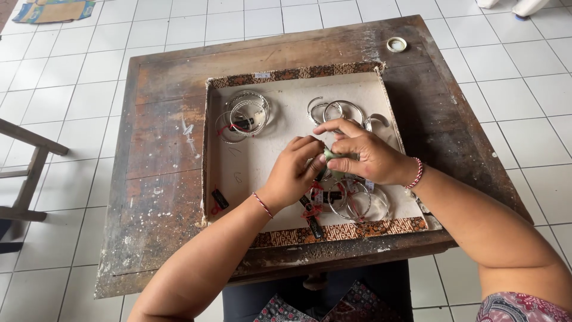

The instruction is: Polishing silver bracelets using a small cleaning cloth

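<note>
The person's left hand (296, 167) and right hand (363, 156) meet over the middle of a shallow tray (238, 173) with a pale floor and a patterned fabric rim. The tray sits on a worn wooden table (161, 155) standing on a white tiled floor (524, 119).

Between the two hands is a small green object (331, 155). The left hand's fingers are curled and pinched together on its left end; the right hand's thumb and fingers close on its right end, with the index finger stretched out above. What the object is cannot be told, as most of it is hidden by the fingers.

Just near of the hands, toward the tray's near right part, lies a pile of silver bangles (356, 201) with red and black tags (313, 206) attached. A second group of bangles (243, 116) rests at the far left of the tray, and a third group (333, 110) at the far right, partly behind the right hand. A single black tag (219, 200) lies apart by the tray's near left wall.

On the table's far right corner, outside the tray, stands a small round lid (396, 44). Each wrist carries a thin red and white bracelet.
</note>
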